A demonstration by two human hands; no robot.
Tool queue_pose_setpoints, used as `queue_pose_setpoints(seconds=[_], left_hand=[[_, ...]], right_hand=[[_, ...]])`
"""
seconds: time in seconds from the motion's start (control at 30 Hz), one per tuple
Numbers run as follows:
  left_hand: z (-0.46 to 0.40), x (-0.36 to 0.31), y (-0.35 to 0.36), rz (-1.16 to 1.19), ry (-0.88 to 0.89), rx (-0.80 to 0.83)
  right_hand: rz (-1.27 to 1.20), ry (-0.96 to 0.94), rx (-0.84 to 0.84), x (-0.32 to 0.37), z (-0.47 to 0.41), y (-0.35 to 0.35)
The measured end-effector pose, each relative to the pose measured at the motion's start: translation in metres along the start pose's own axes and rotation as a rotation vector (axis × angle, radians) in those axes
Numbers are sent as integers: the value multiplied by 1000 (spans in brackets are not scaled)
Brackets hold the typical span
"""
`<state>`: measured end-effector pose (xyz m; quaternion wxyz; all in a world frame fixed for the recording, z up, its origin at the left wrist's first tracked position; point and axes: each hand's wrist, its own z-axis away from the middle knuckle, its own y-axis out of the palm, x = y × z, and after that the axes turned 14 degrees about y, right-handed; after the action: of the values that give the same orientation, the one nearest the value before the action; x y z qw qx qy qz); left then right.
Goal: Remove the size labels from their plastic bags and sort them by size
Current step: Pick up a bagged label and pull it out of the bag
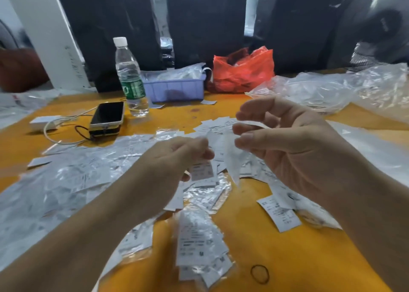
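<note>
Crinkled clear plastic bags (73,176) gleam glossy beside matt white paper size labels (280,214). The smooth orange tabletop (276,254) has a dull sheen. The clear plastic water bottle (130,79) shines.

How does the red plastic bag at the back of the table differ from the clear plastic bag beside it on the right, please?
The red bag is coloured and hides most of its contents; the clear bag is see-through. The red bag bunches upward into a compact heap, while the clear bag sprawls low and wide across the yellow table. The red bag sits next to the purple tray; the clear bag lies toward the right edge. Both are crumpled, thin plastic.
</note>
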<state>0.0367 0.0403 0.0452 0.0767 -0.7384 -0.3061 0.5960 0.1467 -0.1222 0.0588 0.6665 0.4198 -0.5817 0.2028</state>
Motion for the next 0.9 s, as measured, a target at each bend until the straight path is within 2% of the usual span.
queue_pose_setpoints(seconds=[0.07,0.2,0.43,0.57,0.67,0.77,0.9], left_hand=[[2,-1,-5,138,-54,67],[8,3,-21,261,-13,140],[17,21,-33,490,37,-24],[20,27,-29,463,39,-159],[25,28,-24,401,67,-176],[26,28,-21,383,75,-148],[28,26,-21,414,84,-98]], right_hand=[[0,29,13,-2,-4,10],[-56,81,84,-5,-18,28],[-81,115,88,-20,-36,35],[-114,236,3,-40,-29,27],[-4,291,78,-48,-23,33],[120,250,108,-48,-17,38],[211,164,46,-47,-13,40]])
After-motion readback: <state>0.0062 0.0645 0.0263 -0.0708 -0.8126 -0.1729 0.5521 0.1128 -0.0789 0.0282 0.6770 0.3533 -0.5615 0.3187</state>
